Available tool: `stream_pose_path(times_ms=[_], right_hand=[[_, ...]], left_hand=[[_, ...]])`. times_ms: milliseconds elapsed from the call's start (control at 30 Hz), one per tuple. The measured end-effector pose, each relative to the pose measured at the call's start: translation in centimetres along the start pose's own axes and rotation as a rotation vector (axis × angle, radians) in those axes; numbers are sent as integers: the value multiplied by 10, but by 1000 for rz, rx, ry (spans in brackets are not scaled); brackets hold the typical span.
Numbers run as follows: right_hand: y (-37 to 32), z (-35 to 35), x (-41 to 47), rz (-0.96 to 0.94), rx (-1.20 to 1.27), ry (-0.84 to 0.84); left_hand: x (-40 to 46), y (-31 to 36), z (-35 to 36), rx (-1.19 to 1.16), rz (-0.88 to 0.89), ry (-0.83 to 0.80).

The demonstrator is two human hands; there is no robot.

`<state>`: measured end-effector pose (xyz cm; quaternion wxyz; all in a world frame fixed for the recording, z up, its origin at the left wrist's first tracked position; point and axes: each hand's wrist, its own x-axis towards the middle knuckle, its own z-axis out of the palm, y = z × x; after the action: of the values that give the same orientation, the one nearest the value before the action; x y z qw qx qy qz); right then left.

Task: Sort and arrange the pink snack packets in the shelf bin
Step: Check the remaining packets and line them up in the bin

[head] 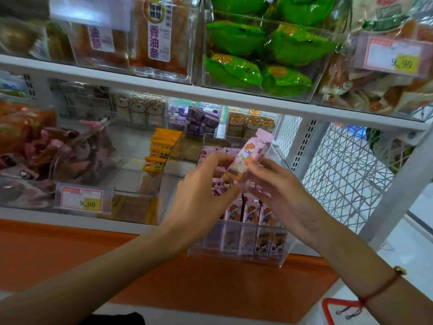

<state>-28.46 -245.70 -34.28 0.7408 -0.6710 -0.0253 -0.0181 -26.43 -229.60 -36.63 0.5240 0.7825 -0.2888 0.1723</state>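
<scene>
A clear plastic shelf bin [243, 254] stands at the front of the lower shelf, holding several pink snack packets [251, 211] upright in a row. One pink packet [251, 153] with a cartoon figure is lifted above the bin, tilted up to the right. My left hand [203, 191] pinches its lower left side. My right hand [278, 186] grips its lower right side with thumb and fingers. More pink packets lie loose in the bin behind my hands, partly hidden.
Yellow-orange packets [159, 153] stand in the bin to the left, beside a 9.90 price tag [82, 199]. Green packets [262, 50] fill a bin on the upper shelf. A white wire mesh panel [339, 174] closes the shelf's right side. An orange ledge [164, 273] runs below.
</scene>
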Motion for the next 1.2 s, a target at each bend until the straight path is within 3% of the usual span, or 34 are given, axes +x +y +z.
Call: stream_pose_path(times_ms=[100,333,433,533,600,767,867,967,1200], right_hand=[[-4,-3,-2,-39,83,-26],[4,7,-4,-201,-137,224],[1,5,-5,-224,-217,180],[-5,2,-6,-222,-204,142],[-7,0,-7,-200,-206,173],[-8,-1,-7,-5,-146,225],[-8,-1,-6,83,-103,202],[-10,-1,-7,60,-89,230],[-15,2,-12,-192,-247,388]], left_hand=[[1,-2,2,23,3,-64],[1,-1,2,110,70,14],[3,2,0,20,27,-9],[7,5,-4,-163,-22,-138],[9,7,-6,-322,-118,-228],[12,17,-9,-585,-605,-357],[13,17,-11,-634,-665,-395],[13,14,-12,-619,-646,-415],[14,11,-10,-377,-583,-414]])
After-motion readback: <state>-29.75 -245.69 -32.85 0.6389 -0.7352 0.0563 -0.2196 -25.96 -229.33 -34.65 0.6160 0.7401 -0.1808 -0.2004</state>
